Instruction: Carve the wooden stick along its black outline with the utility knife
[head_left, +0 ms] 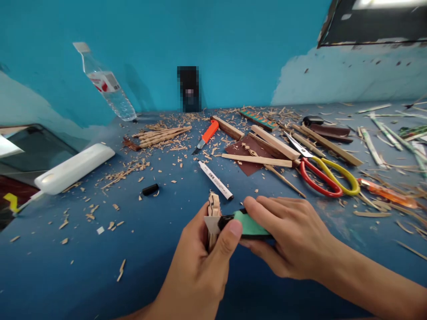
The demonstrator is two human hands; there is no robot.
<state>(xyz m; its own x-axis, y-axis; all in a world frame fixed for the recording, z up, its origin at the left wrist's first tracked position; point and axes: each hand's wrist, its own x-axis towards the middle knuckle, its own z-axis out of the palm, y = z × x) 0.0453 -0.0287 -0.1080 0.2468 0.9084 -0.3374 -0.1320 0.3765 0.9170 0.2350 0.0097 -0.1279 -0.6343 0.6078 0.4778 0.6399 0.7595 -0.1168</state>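
Observation:
My left hand is closed around a small carved piece of wood with dark lines drawn on its top end. In my right hand is a utility knife with a green and black handle. Its blade lies across the wood, and my left thumb presses against the knife near the blade. The lower part of the wood is hidden by my fingers. Just beyond my hands lies an uncapped white marker, with its black cap apart to the left.
An orange knife, red and yellow scissors, wooden strips and sandpaper lie ahead. Thin wooden sticks and a water bottle are at the back left, near a white lamp. Shavings litter the blue table.

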